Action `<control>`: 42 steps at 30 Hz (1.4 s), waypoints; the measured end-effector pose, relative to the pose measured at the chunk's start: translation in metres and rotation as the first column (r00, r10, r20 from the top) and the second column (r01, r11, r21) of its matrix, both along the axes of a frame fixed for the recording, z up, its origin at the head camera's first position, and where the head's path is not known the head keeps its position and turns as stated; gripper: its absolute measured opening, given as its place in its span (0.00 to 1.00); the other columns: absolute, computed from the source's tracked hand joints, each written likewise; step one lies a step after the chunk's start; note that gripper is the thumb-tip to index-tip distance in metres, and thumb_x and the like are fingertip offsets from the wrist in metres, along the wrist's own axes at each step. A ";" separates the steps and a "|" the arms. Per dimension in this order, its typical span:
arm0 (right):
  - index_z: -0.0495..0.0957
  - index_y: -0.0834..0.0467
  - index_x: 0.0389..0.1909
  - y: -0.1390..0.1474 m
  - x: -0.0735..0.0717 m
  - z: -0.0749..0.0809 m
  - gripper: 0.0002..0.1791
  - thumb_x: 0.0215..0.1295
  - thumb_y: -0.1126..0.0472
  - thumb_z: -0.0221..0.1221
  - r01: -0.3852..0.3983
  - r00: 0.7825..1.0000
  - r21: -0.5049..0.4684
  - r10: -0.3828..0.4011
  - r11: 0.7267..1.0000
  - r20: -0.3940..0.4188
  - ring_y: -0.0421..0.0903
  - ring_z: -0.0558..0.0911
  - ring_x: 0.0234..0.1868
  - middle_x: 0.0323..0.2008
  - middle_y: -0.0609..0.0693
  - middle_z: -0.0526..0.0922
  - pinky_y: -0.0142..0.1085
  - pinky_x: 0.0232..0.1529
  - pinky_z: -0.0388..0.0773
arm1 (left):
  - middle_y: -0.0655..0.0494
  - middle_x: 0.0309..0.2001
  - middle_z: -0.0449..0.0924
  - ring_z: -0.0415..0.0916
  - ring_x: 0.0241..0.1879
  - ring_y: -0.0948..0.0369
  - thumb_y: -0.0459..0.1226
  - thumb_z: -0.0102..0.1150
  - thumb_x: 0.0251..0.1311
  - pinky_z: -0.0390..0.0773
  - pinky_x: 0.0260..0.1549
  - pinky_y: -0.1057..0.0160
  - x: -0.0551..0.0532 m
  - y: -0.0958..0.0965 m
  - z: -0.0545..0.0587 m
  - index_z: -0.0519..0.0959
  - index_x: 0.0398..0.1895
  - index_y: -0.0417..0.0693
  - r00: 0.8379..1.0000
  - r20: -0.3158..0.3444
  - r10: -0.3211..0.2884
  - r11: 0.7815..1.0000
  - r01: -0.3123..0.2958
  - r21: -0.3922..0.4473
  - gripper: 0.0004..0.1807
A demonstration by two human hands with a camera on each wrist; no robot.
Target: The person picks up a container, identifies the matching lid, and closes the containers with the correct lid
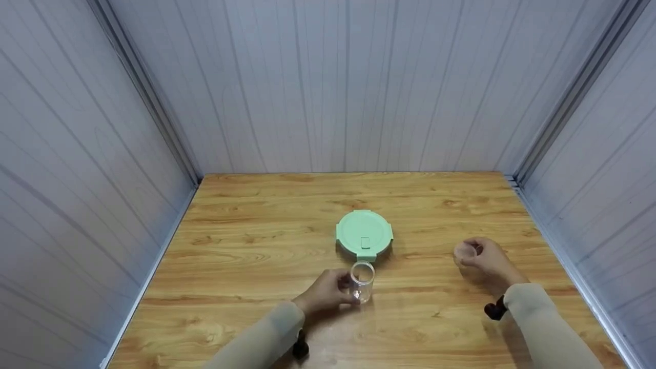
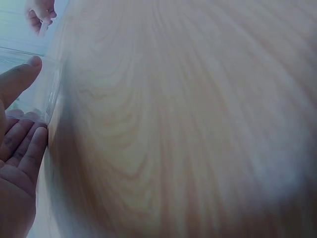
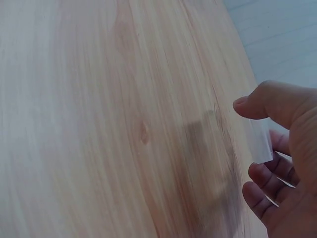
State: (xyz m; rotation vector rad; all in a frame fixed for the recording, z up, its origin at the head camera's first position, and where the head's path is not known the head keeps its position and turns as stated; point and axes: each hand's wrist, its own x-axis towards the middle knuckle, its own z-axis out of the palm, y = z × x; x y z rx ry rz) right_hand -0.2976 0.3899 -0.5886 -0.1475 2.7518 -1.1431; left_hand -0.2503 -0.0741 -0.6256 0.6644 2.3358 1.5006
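Observation:
In the head view my left hand [image 1: 324,293] grips a clear, open-topped jar [image 1: 363,291] from its left side, near the middle front of the table. The left wrist view has the thumb on one side of the jar wall [image 2: 51,82] and the fingers on the other. Farther right, my right hand [image 1: 493,261] pinches a translucent round lid [image 1: 464,252] between thumb and fingers. The lid [image 3: 258,141] looks raised off the wood in the right wrist view, its shadow falling beside it. The two hands are well apart.
A round mint-green lidded container [image 1: 364,230] with side clips stands just behind the jar. Wood-grain table [image 1: 246,246] lies under everything. Pale panel walls [image 1: 328,87] close off the back, left and right.

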 end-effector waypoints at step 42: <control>0.75 0.73 0.70 -0.040 -0.002 0.031 0.36 0.65 0.62 0.75 0.012 0.996 -0.069 -0.018 0.998 -0.092 0.53 0.80 0.49 0.56 0.68 0.82 0.34 0.44 0.79 | 0.57 0.48 0.90 0.84 0.48 0.68 0.32 0.84 0.54 0.84 0.54 0.66 -0.006 0.000 0.004 0.86 0.51 0.46 1.000 0.011 -0.022 1.000 0.022 -0.015 0.22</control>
